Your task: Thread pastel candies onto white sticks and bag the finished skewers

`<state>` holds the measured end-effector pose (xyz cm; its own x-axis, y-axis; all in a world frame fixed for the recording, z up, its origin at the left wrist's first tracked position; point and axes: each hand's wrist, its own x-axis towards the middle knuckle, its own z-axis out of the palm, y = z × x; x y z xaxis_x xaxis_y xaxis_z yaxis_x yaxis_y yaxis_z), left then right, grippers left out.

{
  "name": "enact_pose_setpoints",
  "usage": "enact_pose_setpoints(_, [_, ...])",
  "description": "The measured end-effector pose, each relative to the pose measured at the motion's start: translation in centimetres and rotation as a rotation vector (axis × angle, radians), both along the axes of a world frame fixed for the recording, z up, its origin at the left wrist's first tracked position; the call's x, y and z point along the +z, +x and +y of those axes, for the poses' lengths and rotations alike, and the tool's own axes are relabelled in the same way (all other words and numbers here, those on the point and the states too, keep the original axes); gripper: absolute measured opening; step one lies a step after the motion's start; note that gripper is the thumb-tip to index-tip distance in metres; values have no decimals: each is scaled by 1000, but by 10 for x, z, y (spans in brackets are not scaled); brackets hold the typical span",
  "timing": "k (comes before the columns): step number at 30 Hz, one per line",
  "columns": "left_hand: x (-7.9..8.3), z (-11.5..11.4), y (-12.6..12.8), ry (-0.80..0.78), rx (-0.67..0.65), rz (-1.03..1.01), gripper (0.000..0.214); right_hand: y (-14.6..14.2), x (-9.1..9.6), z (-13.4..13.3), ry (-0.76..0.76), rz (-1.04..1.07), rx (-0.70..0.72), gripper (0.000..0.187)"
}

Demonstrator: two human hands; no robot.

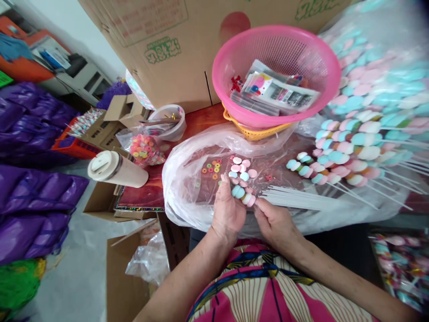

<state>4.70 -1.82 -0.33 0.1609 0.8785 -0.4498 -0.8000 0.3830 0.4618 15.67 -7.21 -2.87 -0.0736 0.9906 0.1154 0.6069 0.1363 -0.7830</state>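
Note:
My left hand (pixel 228 210) is closed around a short row of pastel candies (pixel 241 195), blue, white and pink, threaded together. My right hand (pixel 273 219) is closed too, pinching the row's lower end, where a thin white stick seems to enter. Both hands hover over a clear plastic sheet (pixel 181 179) spread on a dark red table. Just beyond my fingers lie loose pastel candy discs (pixel 241 167) and small coloured ring candies (pixel 212 168). A bundle of bare white sticks (pixel 295 199) lies right of my hands.
Finished candy skewers (pixel 348 156) are piled at the right. A pink mesh basket (pixel 321 58) with packets sits on a yellow basket against a cardboard box (pixel 174 49). At the left: a bag of ring candies (pixel 145 150), a white bowl (pixel 169 120), a lidded tumbler (pixel 115 169), purple bags (pixel 33 188).

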Motion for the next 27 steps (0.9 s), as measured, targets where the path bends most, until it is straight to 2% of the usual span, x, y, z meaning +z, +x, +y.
enact_pose_setpoints(4, [0,0,6,51,22,42,33,-2,4,1,2,45,-13,25])
enact_pose_setpoints(7, [-6,-3,14,89,21,92,32,-6,0,1,-7,30,-20,25])
enact_pose_setpoints(10, [-14,-4,18,84,-33,193,35,-3,-2,3,-36,34,-28,26])
enact_pose_setpoints(12, [-18,-1,15,95,-119,343,35,7,0,5,-81,47,-63,26])
enact_pose_setpoints(14, [-19,6,9,215,-192,661,35,22,2,7,-140,52,-116,29])
enact_pose_setpoints(18, [-23,29,-5,616,-430,1572,18,44,6,6,-243,53,-132,36])
enact_pose_setpoints(20, [-26,38,-9,706,-529,1816,17,45,7,3,-264,62,-121,35])
enact_pose_setpoints(22, [-27,42,-17,731,-489,1804,19,44,9,-1,-263,73,-123,35])
enact_pose_setpoints(25, [-25,37,-35,749,-379,1515,20,42,10,-4,-240,61,-91,34])
enact_pose_setpoints(27, [-23,30,-47,748,-363,1322,18,40,11,-4,-213,12,-50,31])
